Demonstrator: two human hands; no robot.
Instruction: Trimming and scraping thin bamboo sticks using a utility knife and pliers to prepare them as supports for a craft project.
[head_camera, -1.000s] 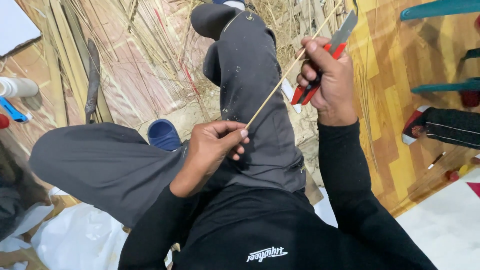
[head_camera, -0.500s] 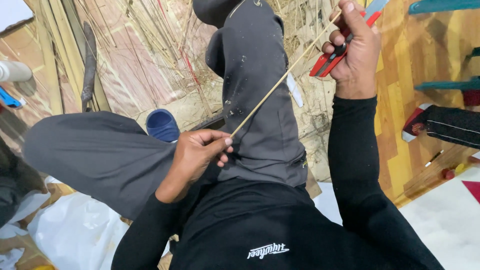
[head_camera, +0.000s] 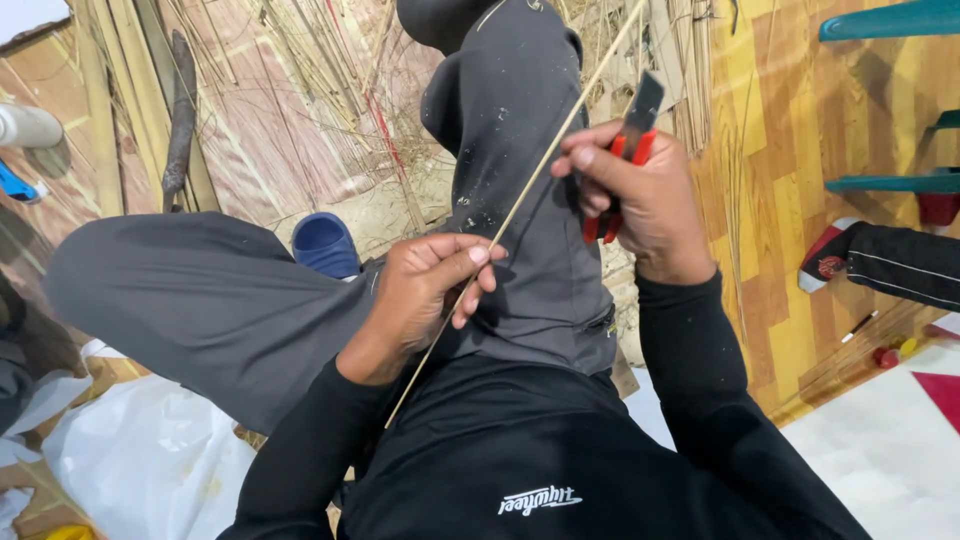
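Presently, left hand (head_camera: 425, 290) pinching thin cane strip (head_camera: 540, 165), right hand (head_camera: 640, 195) gripping red-handled knife (head_camera: 630, 135) (blade up).

You wear a black long-sleeved top (head_camera: 560, 450) with a small white mark on the chest, sleeves snug down to both wrists. Your trousers (head_camera: 200, 300) are dark grey, flecked with pale dust and bits of straw. Both hands are bare.

Floor's a mix here: wood-pattern vinyl (head_camera: 790, 230) on the right, a pinkish mat (head_camera: 250, 130) on the left buried in dry straw (head_camera: 330, 60). Teal chair legs (head_camera: 890, 20) poke in top right, and white plastic sheeting (head_camera: 150, 460) sits bottom left.
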